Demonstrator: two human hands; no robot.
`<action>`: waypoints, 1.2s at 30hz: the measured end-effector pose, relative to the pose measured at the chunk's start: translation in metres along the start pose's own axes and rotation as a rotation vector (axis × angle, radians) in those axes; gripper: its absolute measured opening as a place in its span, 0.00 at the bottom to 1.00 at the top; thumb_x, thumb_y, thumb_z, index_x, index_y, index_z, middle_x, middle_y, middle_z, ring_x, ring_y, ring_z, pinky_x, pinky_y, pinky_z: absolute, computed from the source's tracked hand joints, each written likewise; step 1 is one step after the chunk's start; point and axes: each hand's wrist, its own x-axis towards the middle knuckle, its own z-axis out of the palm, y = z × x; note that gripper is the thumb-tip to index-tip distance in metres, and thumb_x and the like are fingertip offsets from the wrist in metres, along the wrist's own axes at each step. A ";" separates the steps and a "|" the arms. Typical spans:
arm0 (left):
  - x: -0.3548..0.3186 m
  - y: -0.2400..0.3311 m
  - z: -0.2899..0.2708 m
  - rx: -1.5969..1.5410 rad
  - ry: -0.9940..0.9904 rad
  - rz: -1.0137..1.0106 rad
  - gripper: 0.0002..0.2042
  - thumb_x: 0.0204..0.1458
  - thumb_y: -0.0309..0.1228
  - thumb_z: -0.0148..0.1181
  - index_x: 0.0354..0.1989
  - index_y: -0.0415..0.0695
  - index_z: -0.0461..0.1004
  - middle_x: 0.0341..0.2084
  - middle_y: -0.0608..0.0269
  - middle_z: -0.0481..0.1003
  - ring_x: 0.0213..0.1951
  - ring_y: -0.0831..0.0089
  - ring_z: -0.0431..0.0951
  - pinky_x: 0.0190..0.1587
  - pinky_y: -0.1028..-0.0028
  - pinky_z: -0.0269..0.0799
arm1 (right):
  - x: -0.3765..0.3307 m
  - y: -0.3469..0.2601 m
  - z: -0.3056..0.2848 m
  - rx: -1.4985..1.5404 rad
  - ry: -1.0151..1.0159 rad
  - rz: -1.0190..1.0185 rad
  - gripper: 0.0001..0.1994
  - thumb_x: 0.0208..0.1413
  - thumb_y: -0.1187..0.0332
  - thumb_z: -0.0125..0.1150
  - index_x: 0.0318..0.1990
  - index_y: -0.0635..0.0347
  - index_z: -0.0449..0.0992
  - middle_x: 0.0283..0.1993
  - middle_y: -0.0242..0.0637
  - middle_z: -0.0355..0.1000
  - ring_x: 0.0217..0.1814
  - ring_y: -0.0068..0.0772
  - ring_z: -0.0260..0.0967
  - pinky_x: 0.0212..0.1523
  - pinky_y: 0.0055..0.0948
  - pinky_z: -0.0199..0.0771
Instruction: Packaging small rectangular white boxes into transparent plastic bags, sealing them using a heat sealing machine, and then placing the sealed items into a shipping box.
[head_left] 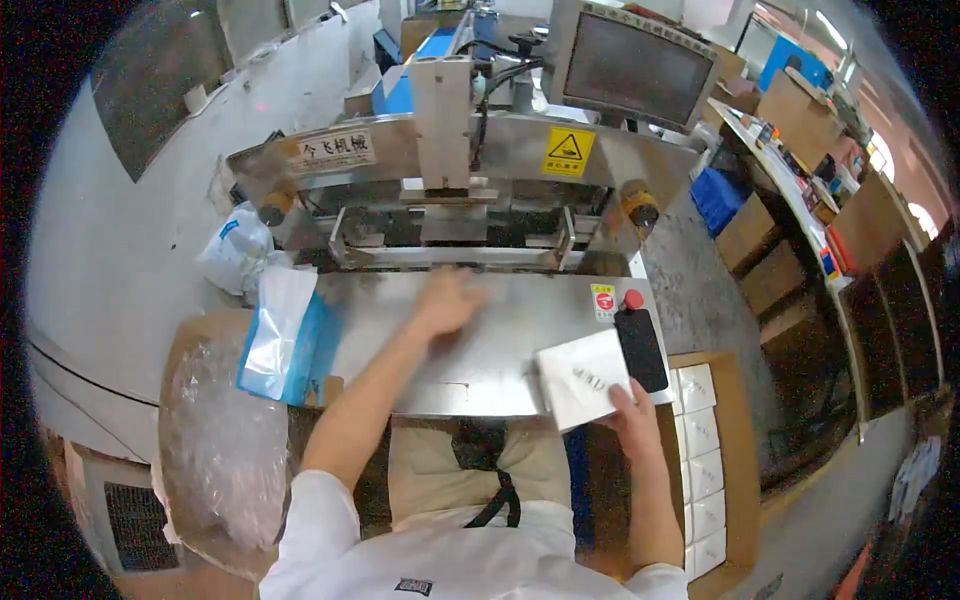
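My right hand [634, 418] grips a flat white square box [580, 376] by its lower right edge, thumb on top, and holds it over the front right of a steel worktop [500, 340]. My left hand [448, 302] is over the middle of that worktop, near the machine's front slot. Motion smears its fingers, and nothing clear shows in them. Behind it stands a steel machine with a vertical head [443, 130] above the slot. A black phone-like slab [641, 348] lies at the worktop's right side, beside the held box.
A blue pack with a white top [280, 335] stands at the worktop's left. Left of me, a carton [185, 345] holds clear plastic film. On my right, another carton [742, 480] holds several white boxes. A red button [632, 299] and a screen [640, 65] belong to the machine.
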 end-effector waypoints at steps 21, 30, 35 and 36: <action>-0.071 -0.024 -0.090 -0.804 0.083 0.284 0.14 0.54 0.27 0.62 0.48 0.34 0.77 0.47 0.57 0.77 0.47 0.69 0.78 0.52 0.71 0.74 | -0.072 -0.018 -0.025 -0.350 0.425 -0.430 0.20 0.56 0.77 0.61 0.57 0.68 0.71 0.53 0.43 0.74 0.55 0.33 0.71 0.58 0.29 0.69; -0.376 -0.426 -0.154 0.144 0.956 -0.821 0.24 0.58 0.37 0.60 0.56 0.32 0.68 0.54 0.46 0.73 0.54 0.56 0.74 0.59 0.64 0.66 | -0.073 -0.007 -0.035 -0.445 0.356 -0.507 0.18 0.58 0.73 0.61 0.55 0.69 0.72 0.52 0.42 0.74 0.53 0.33 0.71 0.57 0.30 0.68; -0.341 -0.246 -0.082 -0.162 1.309 -0.318 0.16 0.62 0.33 0.56 0.53 0.34 0.71 0.52 0.50 0.74 0.52 0.66 0.74 0.56 0.69 0.69 | -0.089 -0.004 -0.061 -0.671 0.422 -0.551 0.18 0.58 0.72 0.62 0.55 0.67 0.72 0.53 0.44 0.73 0.55 0.36 0.70 0.58 0.32 0.68; -0.330 -0.178 -0.070 -0.251 1.180 -0.358 0.15 0.62 0.31 0.56 0.52 0.34 0.72 0.50 0.53 0.75 0.50 0.69 0.75 0.55 0.71 0.70 | -0.090 0.003 -0.070 -0.739 0.436 -0.571 0.19 0.57 0.71 0.63 0.55 0.66 0.72 0.55 0.44 0.72 0.56 0.37 0.69 0.58 0.32 0.68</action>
